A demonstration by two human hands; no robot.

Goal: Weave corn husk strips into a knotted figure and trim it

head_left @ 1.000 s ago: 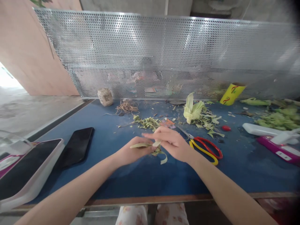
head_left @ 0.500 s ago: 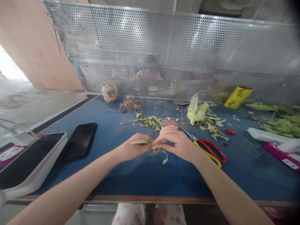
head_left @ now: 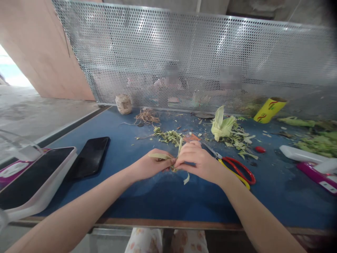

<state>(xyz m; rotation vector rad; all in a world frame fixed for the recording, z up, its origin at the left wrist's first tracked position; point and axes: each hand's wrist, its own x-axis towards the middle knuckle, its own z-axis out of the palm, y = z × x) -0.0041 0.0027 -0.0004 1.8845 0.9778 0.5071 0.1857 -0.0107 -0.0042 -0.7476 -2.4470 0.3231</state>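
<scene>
My left hand (head_left: 150, 165) and my right hand (head_left: 198, 160) meet over the front middle of the blue table, fingertips together. Both pinch pale green strips that look like corn husk. One strip (head_left: 159, 155) lies across the back of my left fingers. A narrow strip (head_left: 180, 144) sticks up beside my right fingers, and a curled end (head_left: 186, 179) hangs below. Where the strips join is hidden by the fingers. Just beyond the hands is a small heap of knotted green pieces (head_left: 171, 136). To the right of my right hand lie scissors (head_left: 238, 170) with red and yellow handles.
A leafy husk bunch (head_left: 222, 126) rests among scraps at the back. A twine tangle (head_left: 147, 116), a wrapped roll (head_left: 123, 104) and a yellow tube (head_left: 270, 110) stand near the perforated metal screen (head_left: 189, 45). Phones (head_left: 91, 156) lie left; people sit behind the screen.
A narrow strip now points up beside my right fingers. My left thumb has come forward to the pinch, and both hands stay in nearly the same place.
</scene>
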